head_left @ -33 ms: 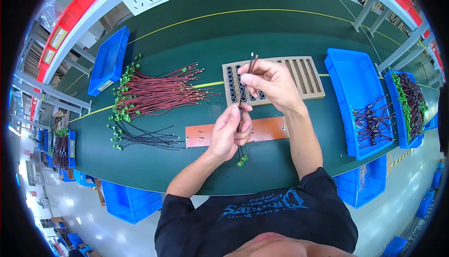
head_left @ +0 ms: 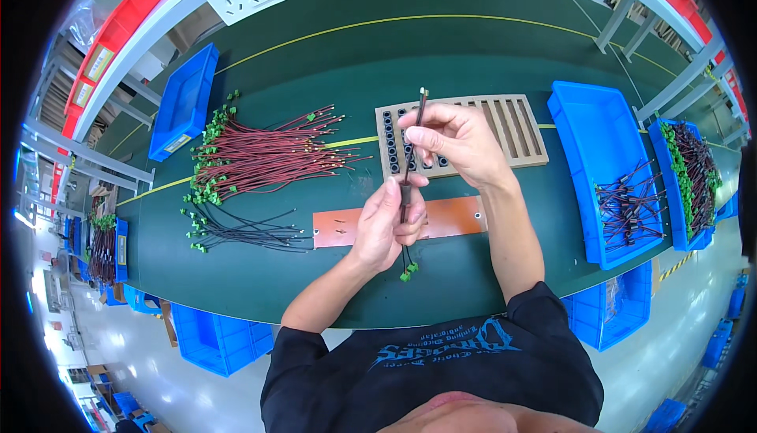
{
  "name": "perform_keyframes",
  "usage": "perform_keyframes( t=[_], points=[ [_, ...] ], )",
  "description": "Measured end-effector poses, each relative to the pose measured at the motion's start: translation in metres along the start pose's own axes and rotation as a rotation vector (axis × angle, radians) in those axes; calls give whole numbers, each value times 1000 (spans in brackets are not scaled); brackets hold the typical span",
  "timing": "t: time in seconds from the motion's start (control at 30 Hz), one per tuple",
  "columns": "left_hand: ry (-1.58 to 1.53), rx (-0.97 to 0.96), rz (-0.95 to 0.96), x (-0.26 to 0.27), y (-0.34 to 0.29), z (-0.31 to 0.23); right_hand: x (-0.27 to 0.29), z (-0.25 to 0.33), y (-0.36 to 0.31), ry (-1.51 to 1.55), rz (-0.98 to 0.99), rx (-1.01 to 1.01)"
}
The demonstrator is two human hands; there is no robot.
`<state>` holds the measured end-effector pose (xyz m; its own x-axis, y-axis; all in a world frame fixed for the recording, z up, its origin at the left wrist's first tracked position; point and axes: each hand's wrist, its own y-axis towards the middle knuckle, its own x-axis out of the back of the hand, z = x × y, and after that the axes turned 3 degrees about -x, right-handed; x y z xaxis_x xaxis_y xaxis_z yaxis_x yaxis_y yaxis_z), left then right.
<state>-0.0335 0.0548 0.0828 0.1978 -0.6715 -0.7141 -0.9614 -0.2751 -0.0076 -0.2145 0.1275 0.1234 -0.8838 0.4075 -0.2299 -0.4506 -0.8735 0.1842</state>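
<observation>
My right hand [head_left: 459, 139] pinches a pair of dark wires [head_left: 415, 132] just below their light upper tips. Below it, my left hand [head_left: 385, 226] is closed around the same wires and a short black sleeve [head_left: 406, 194] that surrounds them. Small green connectors [head_left: 408, 271] hang from the wires' lower ends under my left hand. Behind my hands lies a tan slotted board [head_left: 512, 129], with black ring-ended pieces [head_left: 390, 139] in its left slots. An orange-brown strip [head_left: 457, 218] lies partly hidden beneath my left hand.
Red wires [head_left: 268, 153] with green connectors are spread at left, above a smaller bunch of black wires [head_left: 252, 230]. A blue tray [head_left: 183, 106] stands far left. At right, a blue bin [head_left: 583, 141] holds finished-looking wire pieces, beside another full bin [head_left: 690, 181].
The two wire tips, slightly apart before, now lie together and lean a little left. More of the black sleeve shows above my left fingers.
</observation>
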Motion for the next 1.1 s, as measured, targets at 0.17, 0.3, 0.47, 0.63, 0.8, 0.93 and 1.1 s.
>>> perform_keyframes(
  t=[0.17,0.3,0.47,0.63,0.8,0.93,1.1],
  points=[
    [138,26,-22,7,-5,2,2,-17,-8,-60,19,-94],
    [393,-1,-5,24,-15,17,5,-38,-36,72,-128,-120],
    [442,153,28,41,-34,35,17,-58,-72,90,-214,-174],
    [129,291,-10,37,-30,42,12,-72,-96,130,-174,-223],
    [165,401,71,52,-33,44,8,-76,-102,91,-170,-254],
    [249,377,103,51,-40,50,4,-72,-101,129,-215,-265],
    [212,341,62,52,-54,71,7,-79,-100,152,-276,-204]
  ],
)
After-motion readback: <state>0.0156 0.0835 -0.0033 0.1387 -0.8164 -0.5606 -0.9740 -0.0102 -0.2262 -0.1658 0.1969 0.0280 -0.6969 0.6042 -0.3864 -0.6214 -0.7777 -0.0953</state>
